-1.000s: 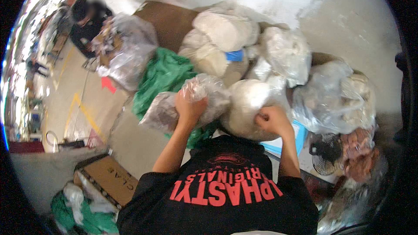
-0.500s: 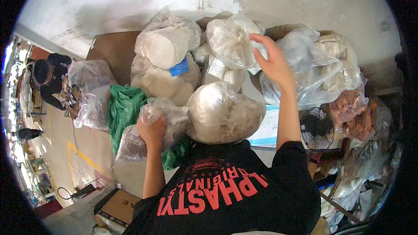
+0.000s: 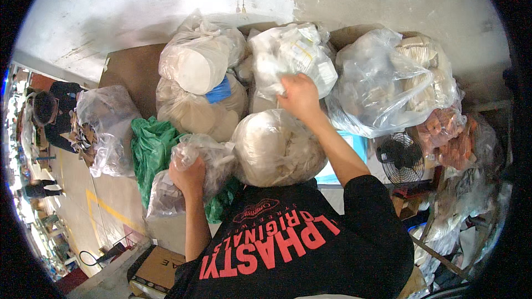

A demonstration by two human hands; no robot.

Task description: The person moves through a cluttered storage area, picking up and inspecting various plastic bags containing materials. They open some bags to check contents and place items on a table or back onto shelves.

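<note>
My left hand (image 3: 187, 176) is closed on the bunched film of a clear plastic bag (image 3: 217, 158), which hangs over the near edge beside a green plastic bag (image 3: 151, 147). Farther back, my right hand (image 3: 301, 95) has its fingers curled against the near side of a clear plastic bag (image 3: 277, 55) with pale contents and a printed white piece inside. That hand is slightly blurred. Between my arms, close to my chest, rests a round, full clear bag (image 3: 280, 149) of off-white material. What fills the bags cannot be made out exactly.
Bags with pale round discs (image 3: 202, 69) are stacked at the back left. A large clear bag (image 3: 368, 80) stands to the right, near a black fan (image 3: 400, 158) and orange-filled bags (image 3: 450, 135). Another person (image 3: 55, 113) is at the far left. A cardboard box (image 3: 158, 268) lies lower left.
My right hand has come down and left, from the knotted top of the back bag to its near side. That bag has turned, now showing its printed piece. My left hand keeps its grip.
</note>
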